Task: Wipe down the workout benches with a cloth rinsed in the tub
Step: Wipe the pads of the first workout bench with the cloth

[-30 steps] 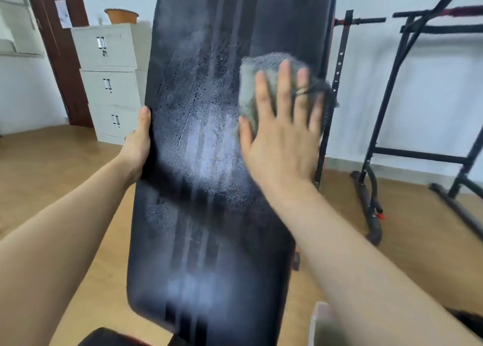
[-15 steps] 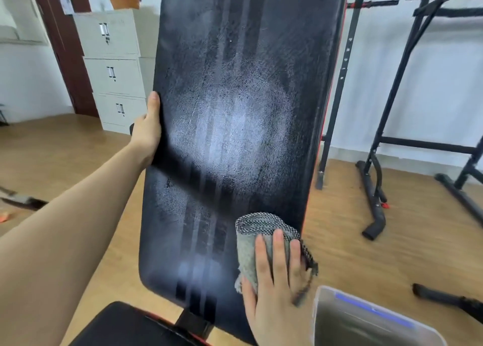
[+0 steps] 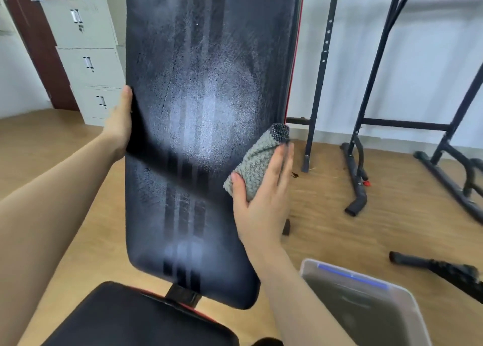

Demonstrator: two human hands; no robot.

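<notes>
While the left hand [image 3: 119, 126] grips the left edge of the backrest [image 3: 198, 84], thumb on the front, the right hand [image 3: 261, 202] presses the grey cloth [image 3: 257, 162] against its right edge at mid height, fingers straight and flat. Step in hand: wiping the upright backrest. Wet streaks cover most of it. Next, probably: finish the right margin, then rinse in the tub [image 3: 407, 302], near right on the floor. Half a second back the cloth sat near the bottom corner; left hand unmoved.

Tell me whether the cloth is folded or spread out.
Folded: the cloth is doubled into a thick wad under the right hand, pressed on the backrest.
</notes>
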